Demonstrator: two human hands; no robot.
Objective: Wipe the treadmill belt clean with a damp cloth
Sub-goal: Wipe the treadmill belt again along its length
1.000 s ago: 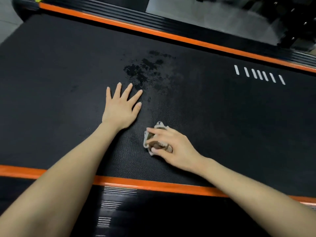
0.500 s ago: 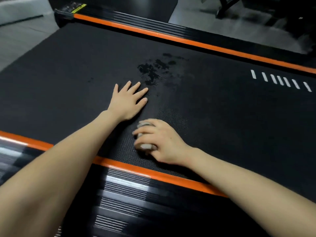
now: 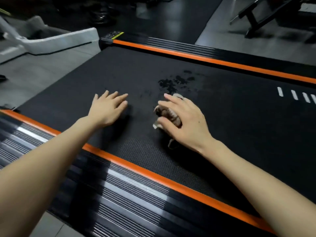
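The black treadmill belt (image 3: pixel 230 120) fills the middle of the head view, with a dark wet blotch (image 3: pixel 172 82) on it. My right hand (image 3: pixel 184 122) covers a crumpled, dirty whitish cloth (image 3: pixel 168 115), fingers curled round it, just below the blotch. A strip of the cloth pokes out under my wrist. My left hand (image 3: pixel 109 108) lies flat on the belt to the left, fingers spread, apart from the cloth.
Orange trim and a ribbed black side rail (image 3: pixel 130 190) run along the near edge; another orange rail (image 3: pixel 205 59) borders the far edge. White stripes (image 3: pixel 295 95) mark the belt at right. A grey machine base (image 3: pixel 56 40) and dark equipment frame (image 3: pixel 259 14) stand on the floor beyond.
My right hand has carried the cloth away from the near rail and up the belt to the edge of the wet blotch. The left hand stays flat. The camera has tilted up.
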